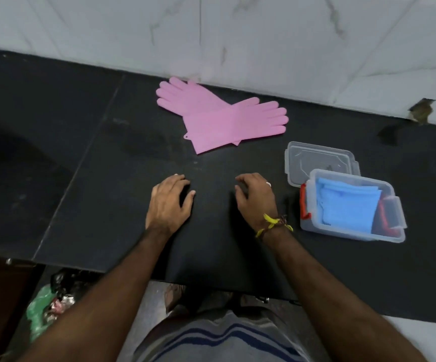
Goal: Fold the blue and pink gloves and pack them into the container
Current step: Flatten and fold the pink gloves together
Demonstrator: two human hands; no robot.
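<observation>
Pink gloves (219,117) at upper centre look soft, floppy; I'd pinch the cuffs. My left hand (168,201) and right hand (256,197) rest apart, empty.

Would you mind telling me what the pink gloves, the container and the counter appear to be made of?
Pink gloves: probably silicone or rubber, matte; they lie flat, smooth and unwrinkled, with a small hanging tab at one cuff.
Container: translucent, slightly frosted plastic with red clips; the folded blue gloves show through its wall.
Counter: dark, matte stone-like slab with a visible seam; exact material unclear.
</observation>
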